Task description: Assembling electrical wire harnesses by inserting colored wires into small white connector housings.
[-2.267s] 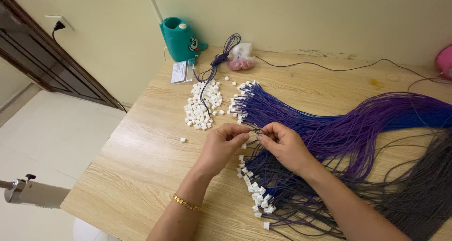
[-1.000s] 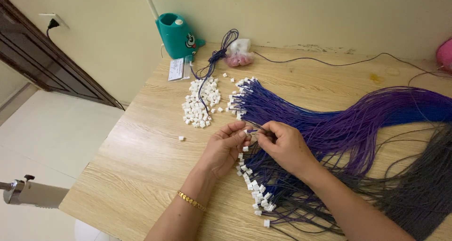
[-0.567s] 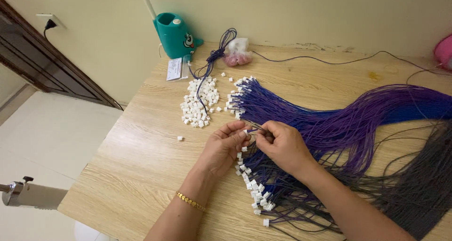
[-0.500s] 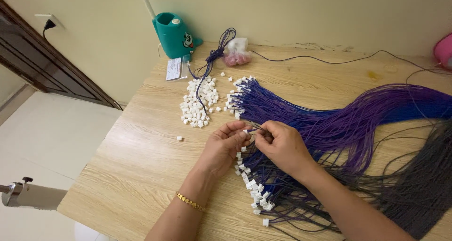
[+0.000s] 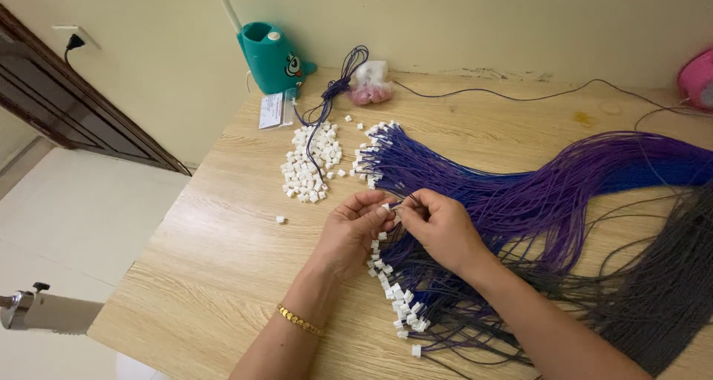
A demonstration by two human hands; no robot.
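I see my left hand [image 5: 355, 230] pinching a small white connector [image 5: 385, 208] while my right hand [image 5: 440, 228] pinches thin wire ends [image 5: 402, 202] against it, between both hands. Risk: misaligned wires may bend; a loosened grip drops the connector among the finished ones [image 5: 397, 300] below.

Pink object [image 5: 698, 79] at table's [image 5: 223, 276] far right corner: cut off by frame edge. Wire bundle [image 5: 594, 194] runs off right. Connector [image 5: 386, 208] pinched between fingertips: too small to read.
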